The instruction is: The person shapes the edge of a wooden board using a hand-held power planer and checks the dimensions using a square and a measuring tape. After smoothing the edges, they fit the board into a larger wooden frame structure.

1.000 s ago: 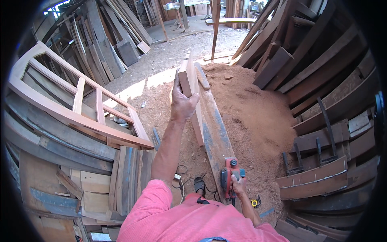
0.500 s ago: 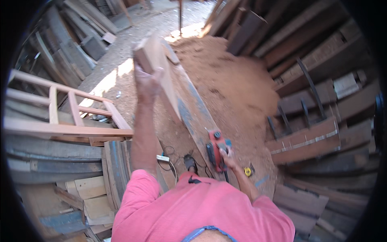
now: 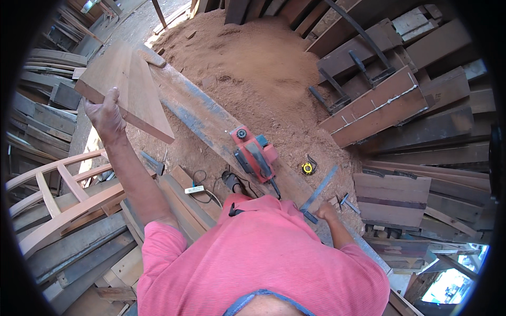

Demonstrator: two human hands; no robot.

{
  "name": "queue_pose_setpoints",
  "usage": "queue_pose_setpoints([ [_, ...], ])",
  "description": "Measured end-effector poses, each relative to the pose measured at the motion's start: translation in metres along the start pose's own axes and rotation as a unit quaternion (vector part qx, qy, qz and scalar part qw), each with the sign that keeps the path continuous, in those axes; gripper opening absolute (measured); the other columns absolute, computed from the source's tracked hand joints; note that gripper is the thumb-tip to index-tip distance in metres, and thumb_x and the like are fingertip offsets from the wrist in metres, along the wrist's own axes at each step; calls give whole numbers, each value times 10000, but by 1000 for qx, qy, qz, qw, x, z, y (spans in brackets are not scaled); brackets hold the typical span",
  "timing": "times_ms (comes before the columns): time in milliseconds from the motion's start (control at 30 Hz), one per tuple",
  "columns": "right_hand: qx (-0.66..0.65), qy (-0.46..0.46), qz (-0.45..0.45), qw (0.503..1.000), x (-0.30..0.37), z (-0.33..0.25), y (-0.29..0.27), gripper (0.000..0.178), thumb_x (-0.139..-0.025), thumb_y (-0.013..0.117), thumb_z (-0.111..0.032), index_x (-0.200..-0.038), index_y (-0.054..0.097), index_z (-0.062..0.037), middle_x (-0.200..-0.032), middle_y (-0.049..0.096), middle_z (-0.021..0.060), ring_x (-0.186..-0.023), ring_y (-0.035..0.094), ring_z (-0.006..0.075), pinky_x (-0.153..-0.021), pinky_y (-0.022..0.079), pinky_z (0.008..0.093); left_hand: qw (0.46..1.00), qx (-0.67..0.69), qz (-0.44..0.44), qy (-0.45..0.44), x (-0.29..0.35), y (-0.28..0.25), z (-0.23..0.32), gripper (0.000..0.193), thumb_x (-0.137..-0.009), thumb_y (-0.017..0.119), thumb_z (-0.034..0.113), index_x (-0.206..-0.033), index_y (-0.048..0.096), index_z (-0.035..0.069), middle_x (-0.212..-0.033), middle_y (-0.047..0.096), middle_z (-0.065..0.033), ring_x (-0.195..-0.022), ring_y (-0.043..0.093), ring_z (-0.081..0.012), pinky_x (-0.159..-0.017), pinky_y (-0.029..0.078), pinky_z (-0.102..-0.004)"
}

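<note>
My left hand (image 3: 108, 116), raised on the left, is closed around the near edge of a thick, pale brown wooden board (image 3: 124, 79). The thumb lies over the board's edge face, and the board is tilted. A red electric hand planer (image 3: 255, 154) rests on the long workbench plank (image 3: 197, 108) in front of me. To the right of the planer, my right hand (image 3: 328, 213) is low beside the dark stock of a try square (image 3: 319, 188) with a long bluish blade. Its fingers are too small and partly hidden to show whether they grip the stock.
Near the try square are a yellow tape measure (image 3: 308, 168) and a small hammer-like tool (image 3: 349, 204). A sawdust heap (image 3: 237, 52) spreads beyond the bench. A wooden frame (image 3: 68, 205) and a white power strip (image 3: 194, 189) are at left. Stacked boards (image 3: 392, 197) line the right.
My right hand has left the planer and moved right and nearer to me, beside the try square. The board in my left hand has swung left and turned its broad face up. The view has turned.
</note>
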State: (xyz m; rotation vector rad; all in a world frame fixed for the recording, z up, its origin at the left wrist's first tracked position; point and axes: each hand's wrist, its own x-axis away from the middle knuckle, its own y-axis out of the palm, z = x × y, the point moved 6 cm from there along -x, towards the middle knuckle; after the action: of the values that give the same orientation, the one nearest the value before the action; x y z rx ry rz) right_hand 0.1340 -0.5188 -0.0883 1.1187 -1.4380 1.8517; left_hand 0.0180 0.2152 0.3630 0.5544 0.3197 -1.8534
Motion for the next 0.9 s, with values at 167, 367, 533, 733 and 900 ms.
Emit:
queue_pose_setpoints([
  [167, 69, -73, 85, 991, 27, -47, 31, 599, -804, 775, -295, -1292, 578, -10, -1270, 639, 218, -1192, 617, 384, -1048, 484, 456, 1000, 14, 3, -22, 4, -6, -7, 567, -782, 678, -63, -1317, 489, -56, -1151, 631, -120, -891, 667, -201, -853, 539, -306],
  [367, 1, -127, 97, 987, -2, -47, 39, 357, -884, 621, -231, -1124, 703, 21, -1164, 698, 257, -1081, 686, 424, -909, 554, 505, 999, -21, 3, -45, 25, 23, 1, 696, -757, 599, -65, -1421, 395, -23, -1216, 602, -164, -1080, 643, -259, -972, 536, -334],
  [533, -174, 15, 240, 955, -56, -35, -54, 370, -933, 515, -248, -997, 752, 29, -1051, 718, 291, -1073, 681, 444, -931, 532, 514, 997, -63, -4, -37, 50, 9, -7, 825, -755, 537, -79, -1533, 268, -23, -1319, 549, -218, -1219, 588, -332, -1064, 500, -378],
  [733, -369, -194, 479, 772, -22, -102, -261, 431, -988, 453, -270, -1162, 625, 85, -1081, 656, 348, -1004, 632, 501, -877, 463, 568, 999, -42, 12, -22, 69, 4, -2, 693, -770, 531, -76, -1443, 371, -38, -1310, 560, -175, -1251, 572, -268, -1093, 440, -383],
  [900, -344, -383, 514, 686, 126, -245, -390, 285, -1034, 490, -192, -1144, 601, 46, -1065, 633, 222, -990, 609, 359, -907, 459, 461, 997, -59, -9, -43, 76, -5, -13, 732, -776, 538, -69, -1474, 319, -42, -1345, 532, -190, -1283, 539, -274, -1106, 420, -373],
])
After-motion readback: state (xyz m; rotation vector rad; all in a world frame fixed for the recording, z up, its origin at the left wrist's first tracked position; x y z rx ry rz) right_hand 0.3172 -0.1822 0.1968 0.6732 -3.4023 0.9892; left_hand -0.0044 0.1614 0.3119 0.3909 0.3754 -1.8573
